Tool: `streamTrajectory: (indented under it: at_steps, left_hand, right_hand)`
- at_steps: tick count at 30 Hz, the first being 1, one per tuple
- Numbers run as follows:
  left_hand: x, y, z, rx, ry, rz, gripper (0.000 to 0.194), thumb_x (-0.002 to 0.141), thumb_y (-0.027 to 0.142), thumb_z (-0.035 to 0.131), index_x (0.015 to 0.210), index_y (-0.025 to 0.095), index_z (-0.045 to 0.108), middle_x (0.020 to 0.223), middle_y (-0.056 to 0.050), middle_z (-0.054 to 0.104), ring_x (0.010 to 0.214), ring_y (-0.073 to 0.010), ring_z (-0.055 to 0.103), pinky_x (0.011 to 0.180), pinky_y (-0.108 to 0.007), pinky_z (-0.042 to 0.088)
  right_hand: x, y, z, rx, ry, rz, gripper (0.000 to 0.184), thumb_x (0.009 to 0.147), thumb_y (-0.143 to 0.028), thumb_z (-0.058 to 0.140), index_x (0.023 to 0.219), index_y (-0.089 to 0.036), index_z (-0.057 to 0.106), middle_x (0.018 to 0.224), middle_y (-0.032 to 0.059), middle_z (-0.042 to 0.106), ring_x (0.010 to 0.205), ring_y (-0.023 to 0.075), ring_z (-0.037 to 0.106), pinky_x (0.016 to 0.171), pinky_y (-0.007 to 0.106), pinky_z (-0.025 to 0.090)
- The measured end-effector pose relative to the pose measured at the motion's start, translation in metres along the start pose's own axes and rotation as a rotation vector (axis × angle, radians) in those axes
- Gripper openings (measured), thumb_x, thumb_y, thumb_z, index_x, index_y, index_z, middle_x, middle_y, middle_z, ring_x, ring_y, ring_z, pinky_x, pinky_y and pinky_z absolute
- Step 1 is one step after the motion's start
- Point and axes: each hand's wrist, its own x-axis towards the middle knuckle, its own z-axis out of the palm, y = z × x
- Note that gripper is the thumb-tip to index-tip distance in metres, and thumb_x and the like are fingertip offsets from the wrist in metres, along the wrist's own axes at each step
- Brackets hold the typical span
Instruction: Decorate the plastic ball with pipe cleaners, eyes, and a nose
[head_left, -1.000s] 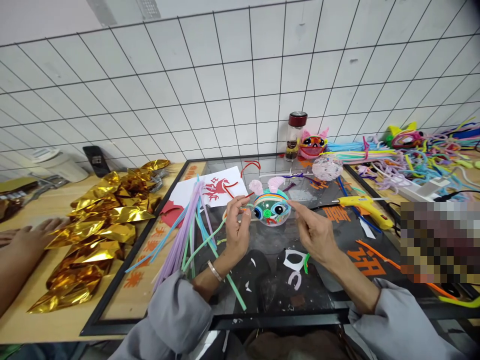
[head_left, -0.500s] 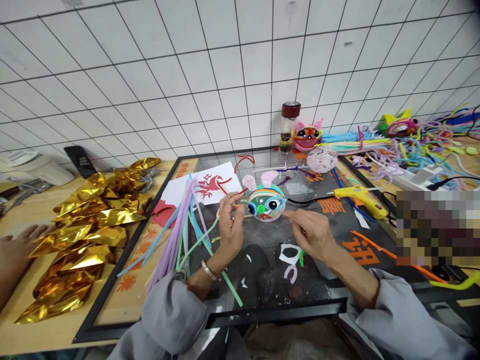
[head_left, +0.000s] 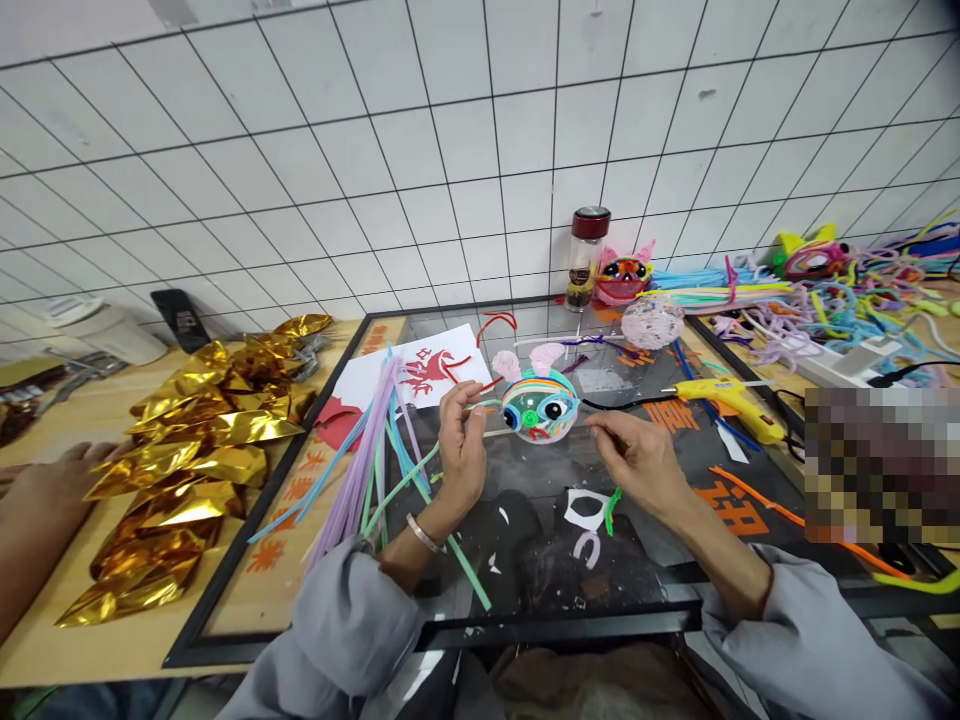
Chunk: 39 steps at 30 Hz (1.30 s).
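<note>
A pink-eared animal head (head_left: pixel 540 410) faces the near side over the desk (head_left: pixel 22 655), between a person's curled left hand (head_left: pixel 463 450) and pinched right hand (head_left: pixel 643 460); whether the fingers grasp anything is unclear.

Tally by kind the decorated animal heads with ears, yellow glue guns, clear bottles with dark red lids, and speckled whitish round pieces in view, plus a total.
Decorated animal heads with ears: 3 (clear striped head in front, pink head behind, yellow-eared head at right)
Yellow glue gun: 1
Clear bottle with dark red lid: 1
Speckled whitish round piece: 1
Total: 6
</note>
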Motion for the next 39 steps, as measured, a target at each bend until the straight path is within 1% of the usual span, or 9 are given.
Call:
streamTrajectory:
  at_steps: [10,13,18,21,28,31,33,36,39]
  left_hand:
    - [-0.004,0.005,0.003,0.002,-0.017,0.03,0.024,0.093,0.03,0.054,0.113,0.021,0.065,0.122,-0.009,0.061,0.114,-0.0213,0.059,0.095,-0.034,0.049]
    - [-0.005,0.006,0.004,0.015,-0.032,0.051,0.023,0.093,0.03,0.054,0.112,0.021,0.065,0.122,-0.009,0.061,0.114,-0.021,0.059,0.093,-0.033,0.05]
    - [-0.006,0.005,0.003,0.037,-0.039,0.072,0.023,0.094,0.03,0.053,0.111,0.021,0.065,0.123,-0.009,0.061,0.118,-0.0217,0.057,0.093,-0.034,0.05]
    - [-0.007,0.007,0.003,0.026,-0.038,0.066,0.023,0.094,0.032,0.054,0.111,0.021,0.065,0.122,-0.009,0.061,0.116,-0.0222,0.058,0.092,-0.034,0.051]
    - [-0.006,0.008,0.003,0.036,-0.04,0.078,0.023,0.094,0.031,0.053,0.111,0.021,0.065,0.122,-0.009,0.061,0.117,-0.0221,0.058,0.094,-0.034,0.05]
    - [-0.005,0.008,0.003,0.054,-0.033,0.077,0.024,0.094,0.031,0.053,0.111,0.021,0.065,0.122,-0.01,0.061,0.116,-0.0218,0.058,0.095,-0.035,0.049]
    - [-0.005,0.008,0.004,0.063,-0.029,0.078,0.024,0.093,0.031,0.053,0.111,0.021,0.066,0.121,-0.01,0.061,0.117,-0.0219,0.058,0.096,-0.035,0.049]
    - [-0.005,0.009,0.004,0.071,-0.029,0.072,0.025,0.093,0.032,0.052,0.111,0.021,0.066,0.121,-0.01,0.062,0.116,-0.0222,0.059,0.095,-0.035,0.05]
    - [-0.005,0.01,0.004,0.078,-0.033,0.07,0.025,0.093,0.032,0.052,0.111,0.021,0.066,0.122,-0.01,0.062,0.117,-0.0226,0.059,0.096,-0.036,0.05]
  right_hand:
    - [0.002,-0.01,0.003,-0.305,-0.537,0.063,0.021,0.096,-0.021,0.05,0.093,-0.02,0.07,0.092,0.0068,0.076,0.088,0.0219,0.072,0.073,0.028,0.048]
    - [0.005,-0.016,-0.008,-0.534,-0.53,0.266,0.026,0.098,-0.022,0.046,0.094,-0.017,0.071,0.101,0.0163,0.073,0.092,0.0296,0.072,0.071,0.034,0.049]
    - [0.007,0.007,-0.047,-0.884,-0.314,0.608,0.042,0.095,-0.005,0.029,0.109,0.0,0.068,0.103,0.031,0.067,0.09,0.0411,0.072,0.063,0.043,0.05]
    - [0.005,0.03,-0.064,-0.883,-0.453,0.732,0.036,0.092,-0.002,0.038,0.101,-0.001,0.073,0.099,0.0302,0.069,0.089,0.0411,0.074,0.067,0.044,0.053]
    - [0.006,0.052,-0.065,-0.854,-0.492,0.73,0.036,0.093,-0.009,0.038,0.1,-0.004,0.073,0.1,0.0271,0.072,0.093,0.0382,0.073,0.071,0.043,0.052]
    - [0.011,0.054,-0.071,-0.7,-0.362,0.806,0.024,0.09,-0.019,0.047,0.091,-0.01,0.069,0.086,0.022,0.072,0.084,0.0343,0.071,0.067,0.038,0.046]
    - [0.012,0.055,-0.076,-0.51,-0.133,0.838,0.01,0.083,-0.017,0.053,0.082,-0.017,0.062,0.074,0.0139,0.07,0.072,0.0272,0.066,0.063,0.034,0.042]
    - [0.012,0.057,-0.079,0.106,0.312,0.98,0.013,0.068,-0.009,0.056,0.073,-0.021,0.055,0.053,0.0014,0.061,0.047,0.0172,0.054,0.052,0.029,0.037]
    - [0.014,0.059,-0.078,0.552,0.608,1.033,0.013,0.063,-0.01,0.053,0.071,-0.019,0.057,0.048,-0.0019,0.059,0.038,0.0135,0.051,0.045,0.026,0.039]
